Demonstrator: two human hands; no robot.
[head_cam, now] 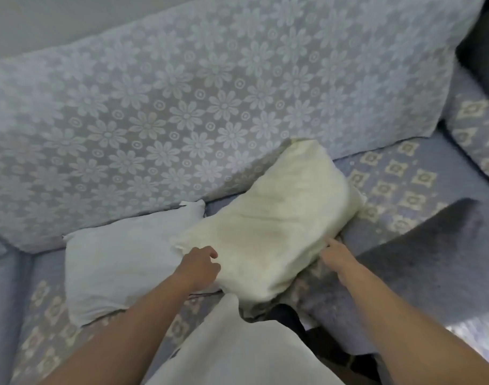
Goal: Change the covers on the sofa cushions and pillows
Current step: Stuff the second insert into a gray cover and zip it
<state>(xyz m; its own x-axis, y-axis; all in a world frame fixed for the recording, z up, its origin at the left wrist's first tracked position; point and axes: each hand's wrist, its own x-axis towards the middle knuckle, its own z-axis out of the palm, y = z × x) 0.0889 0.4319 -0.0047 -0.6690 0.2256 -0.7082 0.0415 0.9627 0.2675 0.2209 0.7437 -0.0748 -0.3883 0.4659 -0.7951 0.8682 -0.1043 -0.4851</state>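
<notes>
A bare cream pillow (pixel 274 223) lies tilted on the sofa seat (pixel 399 184), its far end leaning on the floral back cushion (pixel 182 107). To its left lies a bare white pillow (pixel 121 268), partly under the cream one. My left hand (pixel 200 266) has its fingers curled, pinching the cream pillow's near left corner. My right hand (pixel 336 255) presses against the pillow's near right edge, its fingertips hidden under the fabric. A grey fuzzy cover (pixel 421 251) lies on the seat to the right of my right arm.
A white cloth (pixel 237 343) lies across my lap at the bottom centre. A patterned side cushion (pixel 476 140) stands at the right, with a dark object (pixel 482 51) above it. A pale wall (pixel 43 18) shows behind the sofa.
</notes>
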